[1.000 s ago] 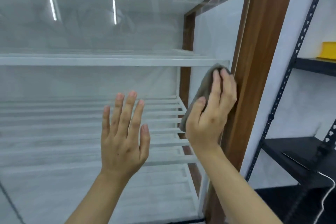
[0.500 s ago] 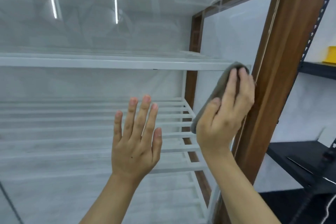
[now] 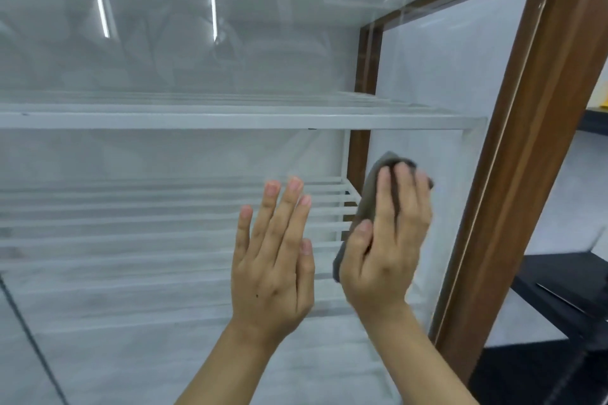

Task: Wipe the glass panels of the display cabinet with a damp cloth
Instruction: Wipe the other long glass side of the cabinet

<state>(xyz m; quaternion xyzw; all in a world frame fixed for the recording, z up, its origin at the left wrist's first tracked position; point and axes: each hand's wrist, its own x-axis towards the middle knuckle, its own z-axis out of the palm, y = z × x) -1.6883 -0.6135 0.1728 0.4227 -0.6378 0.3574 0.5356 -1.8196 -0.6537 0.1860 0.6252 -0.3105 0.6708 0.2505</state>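
Your right hand [image 3: 388, 253] covers most of the cloth [image 3: 370, 194]; only its top & left edge show, and the fingertips there are blurred. Can't tell if your left hand [image 3: 273, 260] touches the glass [image 3: 164, 59] or sits just off it. Both forearms are cut off at the bottom edge. The wooden frame [image 3: 526, 141] runs out top right. The black shelf [image 3: 566, 286] & a yellow sliver [image 3: 603, 102] are clipped at the right edge; too little of the sliver shows to ID.
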